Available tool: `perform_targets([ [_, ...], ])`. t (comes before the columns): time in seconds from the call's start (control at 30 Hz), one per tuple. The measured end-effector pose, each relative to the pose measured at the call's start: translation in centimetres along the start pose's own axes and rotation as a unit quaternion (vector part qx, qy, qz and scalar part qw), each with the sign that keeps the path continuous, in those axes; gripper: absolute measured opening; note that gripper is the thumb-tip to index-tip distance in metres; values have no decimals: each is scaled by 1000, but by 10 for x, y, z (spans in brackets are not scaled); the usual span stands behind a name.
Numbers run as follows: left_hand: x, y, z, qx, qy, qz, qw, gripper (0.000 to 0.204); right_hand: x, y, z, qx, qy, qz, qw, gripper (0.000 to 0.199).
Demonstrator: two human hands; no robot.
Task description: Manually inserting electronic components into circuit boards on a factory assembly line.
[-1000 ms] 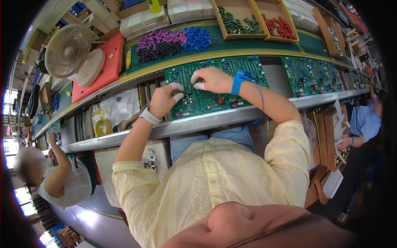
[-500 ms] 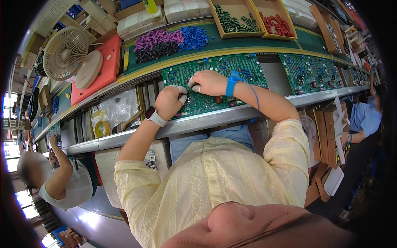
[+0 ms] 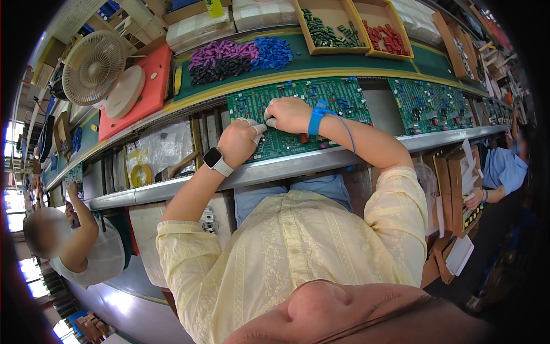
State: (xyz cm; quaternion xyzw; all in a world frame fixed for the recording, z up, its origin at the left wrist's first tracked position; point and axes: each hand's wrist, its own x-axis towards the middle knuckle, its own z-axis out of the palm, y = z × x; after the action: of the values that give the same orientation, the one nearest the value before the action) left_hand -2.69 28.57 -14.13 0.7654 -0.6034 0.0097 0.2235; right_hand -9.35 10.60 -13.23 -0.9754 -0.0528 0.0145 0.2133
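Note:
A large green circuit board [image 3: 338, 123], crowded with small components, lies before me on the metal rail line. Over its left part, my left hand [image 3: 238, 141] has its fingers closed, and white finger covers show on the tips. My right hand [image 3: 289, 114] comes in from the other side, also closed, with fingers bent down to the board. The fingertips of both hands nearly meet. Whatever is between them is too small or hidden. A watch sits on my left wrist and a blue strap [image 3: 316, 119] with a cord on my right.
Beyond the board are piles of purple [image 3: 223, 53], black [image 3: 213, 72] and blue parts [image 3: 271, 53]. Boxes of green [image 3: 329, 31] and red parts [image 3: 385, 37] stand farther right. Another circuit board [image 3: 432, 106] lies right. A fan [image 3: 94, 67] stands left. Co-workers sit at both sides.
My left hand has turned and shifted slightly right, bringing its fingertips closer to my right hand's. The right hand stays nearly in place. The whole view has shifted a little.

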Motion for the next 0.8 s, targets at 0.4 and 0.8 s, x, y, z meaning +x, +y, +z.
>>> perform_targets([
  [0.4,-128,-34,-53,-51,239,-315,917,24,-4,1,2,-31,14,-24,999,19],
  [0.8,-361,-74,-17,204,182,-536,799,23,-12,-16,4,-112,63,-70,989,15],
])
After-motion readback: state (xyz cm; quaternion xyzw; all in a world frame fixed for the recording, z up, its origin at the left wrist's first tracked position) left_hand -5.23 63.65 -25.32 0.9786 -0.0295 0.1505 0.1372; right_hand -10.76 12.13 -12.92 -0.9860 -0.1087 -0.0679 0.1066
